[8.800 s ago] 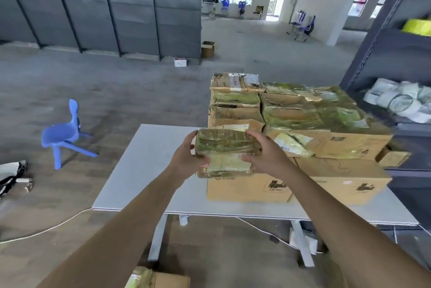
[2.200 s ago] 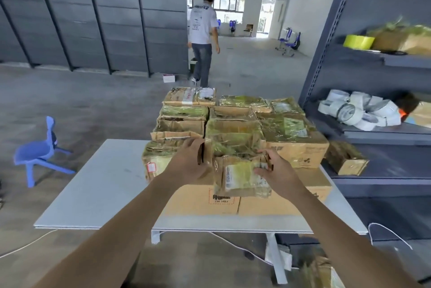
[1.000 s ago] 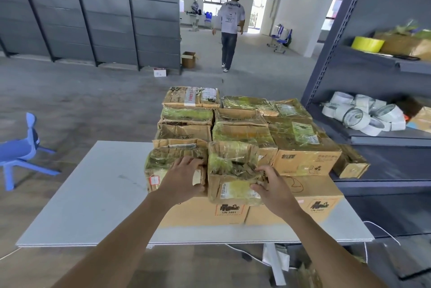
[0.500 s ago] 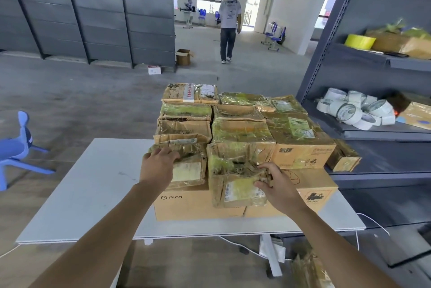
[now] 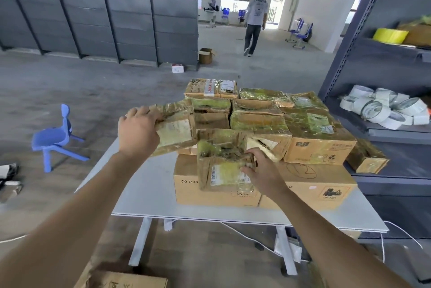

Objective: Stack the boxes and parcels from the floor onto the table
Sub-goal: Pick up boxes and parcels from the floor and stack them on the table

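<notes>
A crumpled brown parcel (image 5: 177, 131), glossy with yellowish tape and bearing a pale label, is hanging tilted at the left edge of the stack (image 5: 256, 122), with the left hand (image 5: 137, 132) curling round its near end. The right hand (image 5: 261, 171) is gripping a similar battered parcel (image 5: 221, 159), which is sitting on the large boxes (image 5: 303, 192) on the white table (image 5: 149, 185).

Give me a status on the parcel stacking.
Done: many parcels stacked on the table. In hand: left hand grips a taped parcel, right hand holds the front parcel. Left: at least a cardboard box on the floor below.
</notes>
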